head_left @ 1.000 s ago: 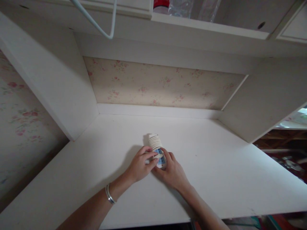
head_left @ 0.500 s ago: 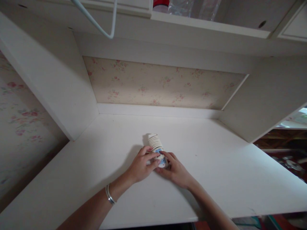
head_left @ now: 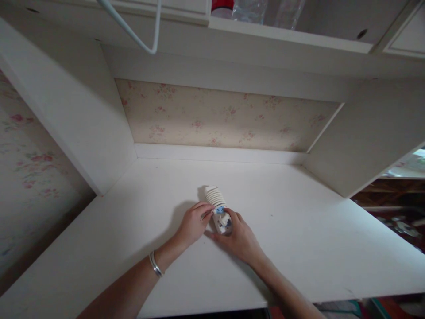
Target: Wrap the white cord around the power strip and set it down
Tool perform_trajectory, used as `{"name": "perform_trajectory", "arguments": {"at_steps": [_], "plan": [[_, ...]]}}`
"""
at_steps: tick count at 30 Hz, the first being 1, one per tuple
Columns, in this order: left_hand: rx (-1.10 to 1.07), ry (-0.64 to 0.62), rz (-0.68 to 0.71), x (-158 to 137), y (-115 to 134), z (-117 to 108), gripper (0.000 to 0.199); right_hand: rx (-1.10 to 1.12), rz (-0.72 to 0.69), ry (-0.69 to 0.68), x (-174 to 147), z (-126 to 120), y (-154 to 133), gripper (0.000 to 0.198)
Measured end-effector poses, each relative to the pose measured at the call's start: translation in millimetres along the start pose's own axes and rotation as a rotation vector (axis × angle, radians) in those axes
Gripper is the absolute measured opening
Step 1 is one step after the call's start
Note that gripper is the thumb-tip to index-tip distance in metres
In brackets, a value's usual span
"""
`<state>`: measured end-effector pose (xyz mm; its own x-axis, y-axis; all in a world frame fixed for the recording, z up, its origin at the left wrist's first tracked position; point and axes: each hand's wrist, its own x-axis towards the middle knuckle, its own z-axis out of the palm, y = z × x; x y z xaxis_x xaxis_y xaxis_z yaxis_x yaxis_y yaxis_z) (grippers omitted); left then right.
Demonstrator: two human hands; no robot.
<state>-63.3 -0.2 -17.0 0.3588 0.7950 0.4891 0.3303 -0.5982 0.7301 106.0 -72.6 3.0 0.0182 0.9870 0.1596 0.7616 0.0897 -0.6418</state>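
A white power strip [head_left: 219,225] with blue patches on its face lies on the white desktop, tilted from upper left to lower right. Its white cord [head_left: 215,196] is wound in several turns around the far end. A white plug [head_left: 225,219] sits on the near part of the face. My right hand [head_left: 241,237] grips the strip, fingers along its right side and thumb by the near end. My left hand [head_left: 195,223] is pinched at the strip's left edge, just below the cord turns; what is between its fingertips is hidden.
The white desktop [head_left: 149,199] runs between a left side panel [head_left: 83,110] and a right side panel [head_left: 352,141]. Overhead is a shelf [head_left: 282,33] holding a red-lidded container [head_left: 222,6] and clear plastic. A pale curved rod [head_left: 133,33] hangs at upper left.
My left hand has drawn back left from over the plug to the strip's left edge, its fingers now pinched, uncovering the plug. My right hand keeps its grip on the strip.
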Motion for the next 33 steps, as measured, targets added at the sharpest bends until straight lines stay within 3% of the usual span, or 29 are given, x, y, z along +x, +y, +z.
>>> {"name": "perform_trajectory", "arguments": {"at_steps": [5, 11, 16, 20, 23, 27, 33], "plan": [[0.060, 0.006, 0.035, 4, 6, 3, 0.018, -0.097, 0.013, 0.078, 2, 0, -3, 0.048], [0.132, -0.027, 0.084, 21, 19, 19, 0.016, -0.129, 0.091, 0.109, 14, -17, 22, 0.042], [0.248, -0.020, 0.046, 51, 25, 52, 0.011, -0.177, 0.155, 0.218, 23, -35, 51, 0.042], [0.311, -0.139, -0.044, 73, 30, 82, 0.012, -0.225, 0.231, 0.268, 31, -56, 85, 0.043], [0.262, -0.218, -0.034, 78, 34, 95, 0.017, -0.291, 0.292, 0.313, 39, -77, 117, 0.045], [0.182, -0.296, 0.014, 67, 32, 83, 0.022, -0.375, 0.363, 0.370, 55, -108, 166, 0.050], [0.167, -0.330, -0.071, 39, 5, 25, 0.022, -0.442, 0.434, 0.431, 87, -141, 223, 0.057]]}}
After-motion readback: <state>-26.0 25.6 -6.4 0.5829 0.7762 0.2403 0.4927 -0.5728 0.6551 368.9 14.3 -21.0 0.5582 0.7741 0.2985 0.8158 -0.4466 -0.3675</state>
